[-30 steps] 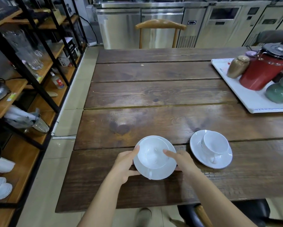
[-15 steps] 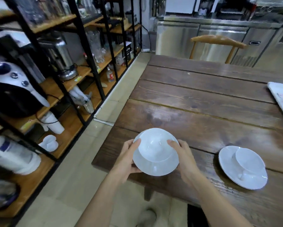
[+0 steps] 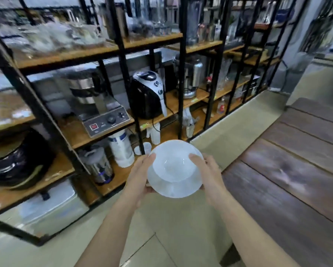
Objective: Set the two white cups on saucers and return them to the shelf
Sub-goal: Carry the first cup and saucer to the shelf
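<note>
A white cup (image 3: 172,163) sits on a white saucer (image 3: 174,187), and I carry the pair in the air over the floor. My left hand (image 3: 140,176) grips the saucer's left edge with the thumb on the cup rim. My right hand (image 3: 210,174) holds the right edge the same way. The black-framed wooden shelf (image 3: 123,124) stands just beyond the cup, to the left. The second cup and saucer are out of view. The picture is blurred by motion.
The shelf holds a black air fryer (image 3: 149,93), a steel appliance with dials (image 3: 102,120), a white canister (image 3: 121,149), small white cups (image 3: 145,148) and glassware above. The wooden table (image 3: 296,170) fills the right side. Pale floor tiles (image 3: 229,132) run between table and shelf.
The view has swung left from the table to the shelf. Both hands lifted the cup and saucer off the table and carried them toward the shelf. The second cup has left view.
</note>
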